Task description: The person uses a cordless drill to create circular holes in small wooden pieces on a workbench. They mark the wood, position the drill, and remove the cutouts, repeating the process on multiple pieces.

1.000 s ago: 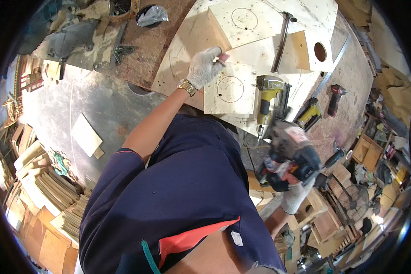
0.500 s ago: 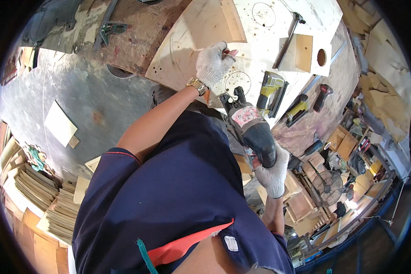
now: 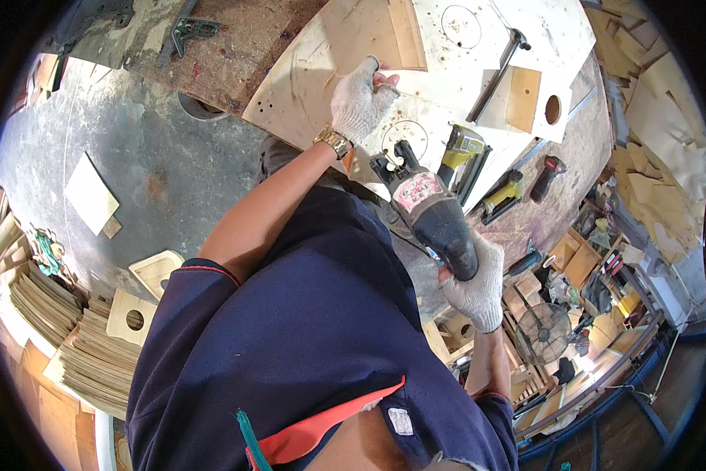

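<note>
My right hand (image 3: 479,281), in a white knit glove with bare fingertips, is closed around the rear of a dark jigsaw (image 3: 444,228). The jigsaw has a worn pink-and-white label, and its forked front end points toward the near edge of a large pale plywood panel (image 3: 302,82). Over that panel is my left hand (image 3: 359,102), gloved the same way, with a gold watch at the wrist. Its fingers are curled together, and whatever they may hold is hidden. A pencilled circle (image 3: 405,140) lies between the left hand and the jigsaw.
On the panel lie a yellow-green nail gun (image 3: 463,153), a hammer (image 3: 498,74) and a small wooden piece (image 3: 523,98). Beyond are a second nail gun (image 3: 503,195) and a red-black drill (image 3: 547,178). Stacked thin boards (image 3: 94,361) stand lower left; a fan (image 3: 541,323) stands right.
My right hand and the jigsaw have shifted slightly, the tool's front end turning a little. My left hand has moved slightly left and up, its fingers curling in. The whole view has shifted a little.
</note>
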The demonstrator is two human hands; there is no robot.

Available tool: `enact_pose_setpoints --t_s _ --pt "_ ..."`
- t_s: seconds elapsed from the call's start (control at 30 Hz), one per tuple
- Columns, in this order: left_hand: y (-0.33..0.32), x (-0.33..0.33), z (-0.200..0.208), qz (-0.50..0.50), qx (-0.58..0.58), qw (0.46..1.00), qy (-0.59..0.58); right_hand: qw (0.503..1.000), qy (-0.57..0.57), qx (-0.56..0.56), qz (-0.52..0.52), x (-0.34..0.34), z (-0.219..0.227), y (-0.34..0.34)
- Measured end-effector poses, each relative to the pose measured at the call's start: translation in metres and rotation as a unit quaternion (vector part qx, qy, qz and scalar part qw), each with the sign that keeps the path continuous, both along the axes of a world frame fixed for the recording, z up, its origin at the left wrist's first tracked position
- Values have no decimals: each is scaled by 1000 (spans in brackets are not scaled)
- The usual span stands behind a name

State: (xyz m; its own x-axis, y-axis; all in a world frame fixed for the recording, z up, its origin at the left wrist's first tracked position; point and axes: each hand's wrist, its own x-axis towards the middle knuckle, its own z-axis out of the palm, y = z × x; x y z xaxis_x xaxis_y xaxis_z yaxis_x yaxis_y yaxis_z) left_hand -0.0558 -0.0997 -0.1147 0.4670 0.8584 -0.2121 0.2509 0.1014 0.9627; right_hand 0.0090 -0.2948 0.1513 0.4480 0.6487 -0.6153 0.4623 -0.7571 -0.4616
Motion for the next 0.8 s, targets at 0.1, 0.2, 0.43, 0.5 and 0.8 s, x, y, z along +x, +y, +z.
enact_pose_setpoints --t_s 0.1,0.2,0.43,0.5,0.8 --pt "-1 -1 0 -24 -23 999 2 999 5 38 -1 1 -8 6" --pt "4 0 -4 -57 -5 997 43 997 -7 -33 63 11 -29 18" --pt "4 0 3 -30 23 998 59 993 42 -68 83 21 -28 25" --pt "2 1 0 -15 33 998 49 994 49 -31 94 24 -35 20" --pt "0 3 -8 4 57 998 38 992 66 -89 55 16 -29 26"
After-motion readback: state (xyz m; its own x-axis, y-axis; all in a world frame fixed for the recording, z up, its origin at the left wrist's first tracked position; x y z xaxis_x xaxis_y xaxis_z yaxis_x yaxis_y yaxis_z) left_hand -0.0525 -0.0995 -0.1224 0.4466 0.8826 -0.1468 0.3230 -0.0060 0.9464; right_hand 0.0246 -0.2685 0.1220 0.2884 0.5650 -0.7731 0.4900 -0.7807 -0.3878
